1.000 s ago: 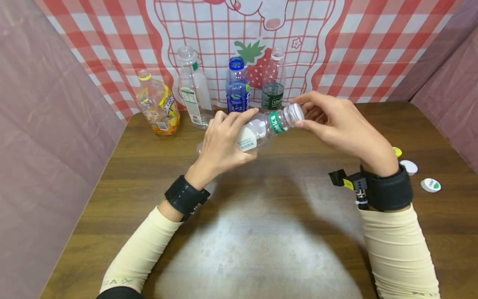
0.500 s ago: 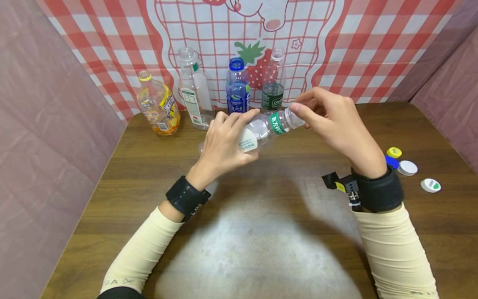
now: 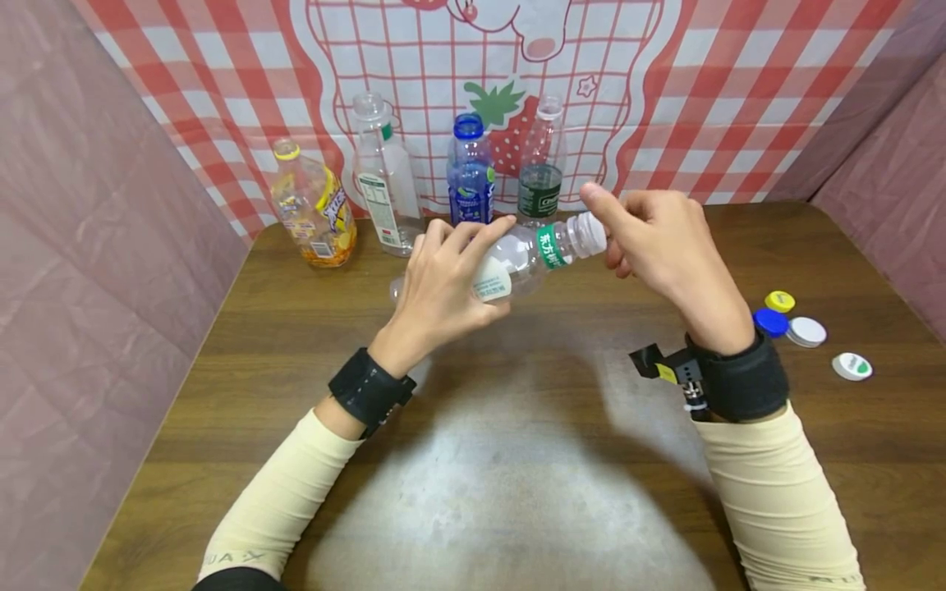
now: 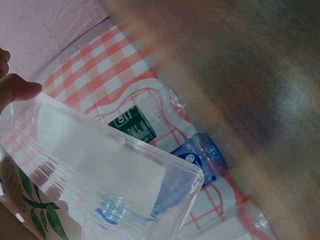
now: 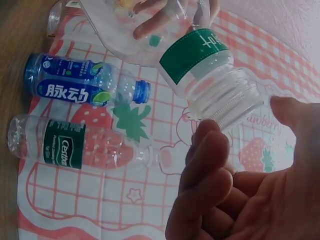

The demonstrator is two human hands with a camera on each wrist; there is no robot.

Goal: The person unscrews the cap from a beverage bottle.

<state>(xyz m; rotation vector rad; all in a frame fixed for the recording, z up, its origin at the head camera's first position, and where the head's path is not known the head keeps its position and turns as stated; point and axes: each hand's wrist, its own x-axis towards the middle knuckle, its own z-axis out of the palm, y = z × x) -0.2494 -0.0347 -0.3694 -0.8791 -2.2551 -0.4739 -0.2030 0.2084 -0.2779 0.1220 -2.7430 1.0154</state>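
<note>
My left hand [image 3: 447, 283] grips a clear plastic bottle [image 3: 521, 254] around its body, holding it tilted above the table with its neck toward the right. A green band [image 5: 192, 55] circles the neck, and a whitish cap [image 3: 590, 234] sits at its end. My right hand [image 3: 661, 242] is at that cap. In the right wrist view its bent fingers [image 5: 207, 150] are right at the cap's edge, while the thumb stands off on the other side. The left wrist view shows the bottle's squared base end [image 4: 180, 175] close up.
Uncapped bottles stand along the back: a yellow-labelled one [image 3: 314, 209], a clear square one [image 3: 392, 180], a blue one [image 3: 470, 176] and a green-labelled one [image 3: 541, 172]. At right lie a yellow cap [image 3: 779, 301], a blue cap [image 3: 771, 322] and white caps [image 3: 807, 332].
My right thumb has gone from below the cap to over it, then lifted away. The right wrist has shifted left, uncovering the blue cap. The left hand and bottle have hardly moved.
</note>
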